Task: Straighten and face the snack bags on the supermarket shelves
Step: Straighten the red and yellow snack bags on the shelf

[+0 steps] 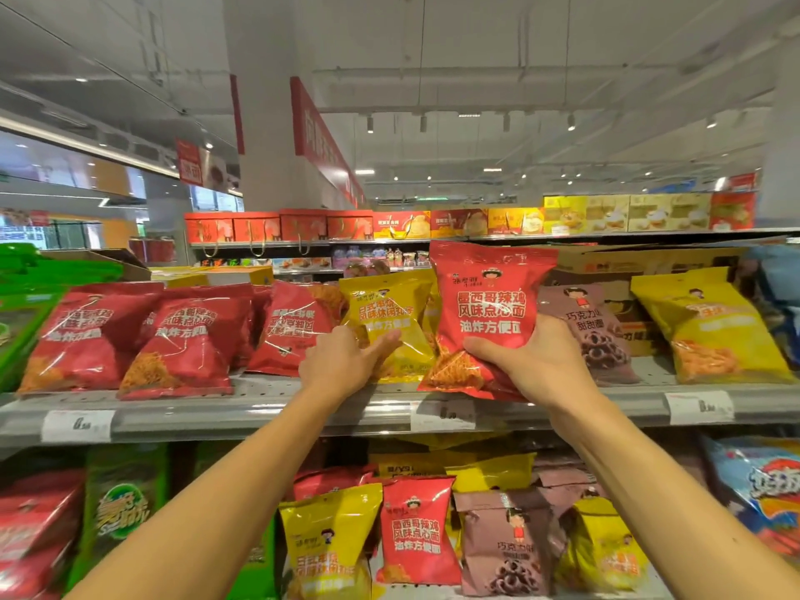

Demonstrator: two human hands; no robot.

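Two hands are at work on the upper shelf (268, 409). The right hand (537, 361) grips a red snack bag (485, 318) by its lower edge, thumb across the front, holding it upright with the label facing outward, evidently to seat it squarely at the shelf front. The left hand (346, 361), fingers nearly straight, presses against the yellow bag (389, 322) beside it, probably steadying it or clearing room. Further left, three red bags (182, 344) lean back unevenly and appear unfaced. Behind, a cardboard carton (640, 262) sits at the shelf rear.
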